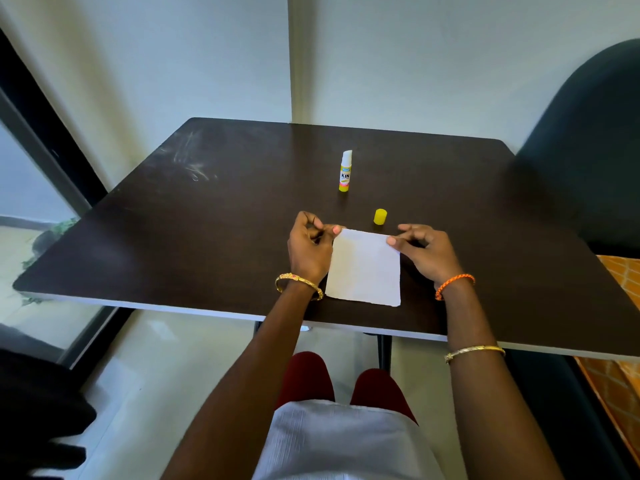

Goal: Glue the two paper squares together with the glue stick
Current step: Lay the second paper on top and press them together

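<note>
A white paper square lies on the dark table near its front edge. Only one sheet shows; I cannot tell whether a second lies under it. My left hand pinches the paper's far left corner between thumb and fingers. My right hand pinches the far right corner. The glue stick, yellow and white, stands upright and uncapped farther back, its white glue tip exposed. Its yellow cap stands on the table just beyond the paper, between my hands.
A dark chair back rises at the table's right side. An orange patterned cloth lies to the right of the table. A wall runs behind the table, and a window with a dark frame is on the left.
</note>
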